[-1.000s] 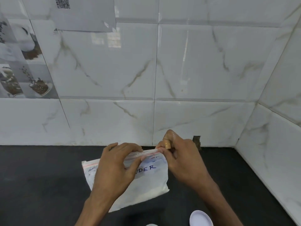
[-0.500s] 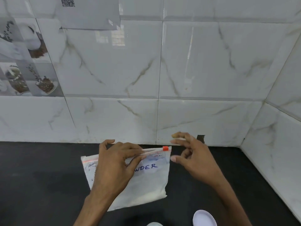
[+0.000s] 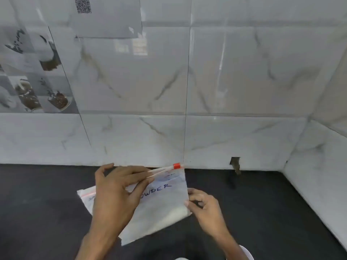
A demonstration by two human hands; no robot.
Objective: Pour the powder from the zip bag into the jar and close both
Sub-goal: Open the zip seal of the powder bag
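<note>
A clear zip bag (image 3: 161, 209) with white powder and blue handwriting rests on the black counter (image 3: 262, 212). Its red slider (image 3: 176, 166) sits at the right end of the zip strip, and the strip's two lips gape apart there. My left hand (image 3: 116, 196) pinches the strip near its middle between thumb and fingers. My right hand (image 3: 206, 209) is at the bag's lower right edge, fingers curled and fingertips touching the plastic. A white lid (image 3: 246, 252) shows at the bottom edge, partly behind my right forearm. The jar is not clearly in view.
A tiled marble-pattern wall (image 3: 225, 81) rises behind the counter and turns a corner on the right. A small dark notch (image 3: 235, 164) breaks the wall's base. A paper sheet (image 3: 107, 15) is taped high on the wall.
My right hand let go of the slider at the bag's top right corner and dropped to the bag's lower right edge. The left hand kept its pinch on the strip.
</note>
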